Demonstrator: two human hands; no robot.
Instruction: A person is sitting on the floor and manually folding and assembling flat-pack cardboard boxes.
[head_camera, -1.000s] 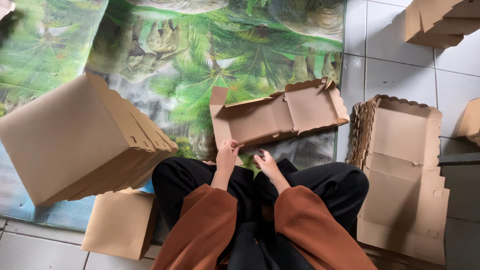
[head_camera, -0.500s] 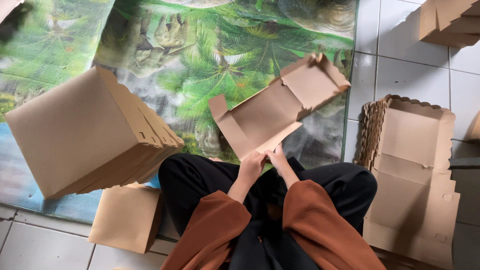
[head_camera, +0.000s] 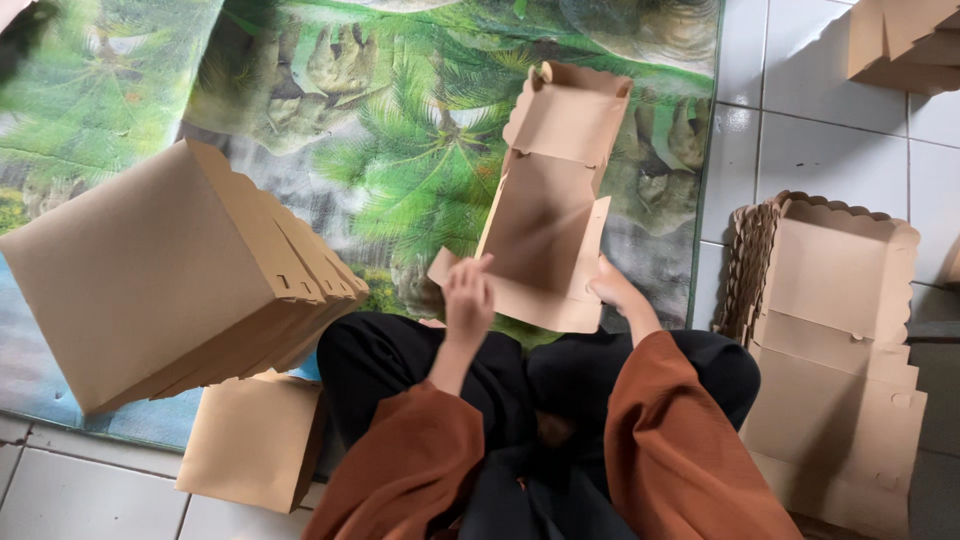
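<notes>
One half-folded brown cardboard box (head_camera: 550, 200) stands tilted above and between the two hands, its scalloped far end pointing away from the person and its near flap low by the fingers. The left hand (head_camera: 468, 300) is blurred, fingers raised against the box's near left corner; whether it grips the flap or only touches it cannot be told. The right hand (head_camera: 612, 290) lies against the box's lower right edge, fingers mostly hidden behind the cardboard, so its grasp cannot be made out either. Left of the left hand sits one leaning stack of folded boxes (head_camera: 170, 280), with one single closed box (head_camera: 250, 440) below it beside the person's knee. Right of the right hand lies one pile of flat scalloped blanks (head_camera: 840, 330), its lower end cut off by the frame. Further beyond, at the top right corner, more cardboard (head_camera: 900, 40) is cut off, its count unclear. All rests on a printed green mat (head_camera: 400, 130) and white floor tiles (head_camera: 740, 150)
</notes>
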